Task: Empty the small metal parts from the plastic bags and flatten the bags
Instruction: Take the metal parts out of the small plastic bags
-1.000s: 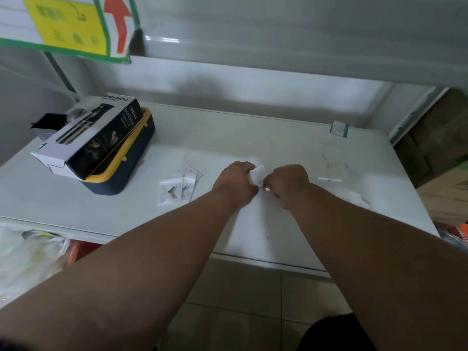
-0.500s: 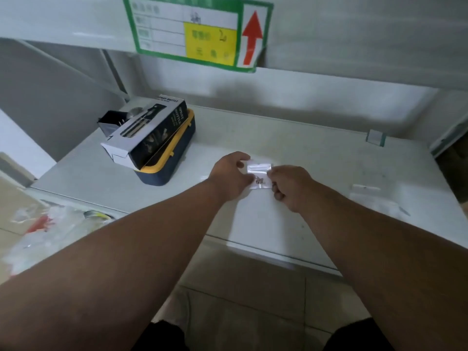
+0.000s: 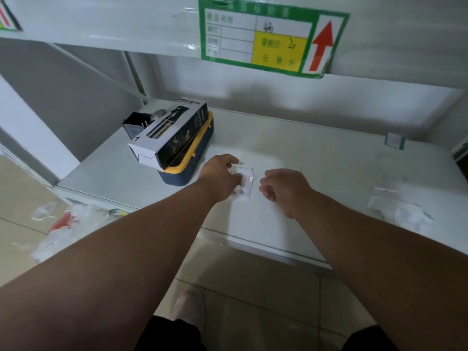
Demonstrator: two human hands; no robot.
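The left hand [image 3: 222, 177] pinches a small clear plastic bag [image 3: 245, 181] between thumb and fingers, just above the white bench [image 3: 316, 168]; tiny dark metal parts [image 3: 239, 192] seem to sit at its lower end, though blur hides detail. The right hand [image 3: 283, 190] hovers beside it, fingers loosely curled, holding nothing. Emptied bags [image 3: 395, 207] lie far right. A boxed spray bottle [image 3: 168, 134] rests on a blue-and-yellow case [image 3: 195, 163] to the left.
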